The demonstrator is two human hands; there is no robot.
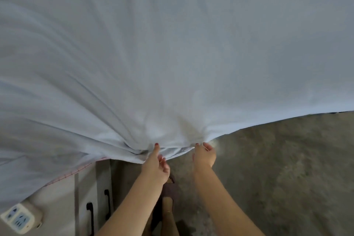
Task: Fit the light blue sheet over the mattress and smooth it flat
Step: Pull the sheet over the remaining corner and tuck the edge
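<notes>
The light blue sheet [172, 53] fills most of the view, stretched out over the bed with folds fanning toward its near edge. My left hand [156, 166] pinches that near edge with thumb and fingers. My right hand [204, 154] grips the same edge a little to the right, fingers curled into the fabric. Between both hands the cloth bunches into tight creases. The mattress itself is hidden under the sheet; a pink-stitched hem [76, 171] shows at lower left.
A white bedside cabinet [84, 193] with black handles stands at lower left, with a white power strip [19, 216] on it. Grey concrete floor [287, 168] spreads to the right. My feet in sandals [168, 193] are below my hands.
</notes>
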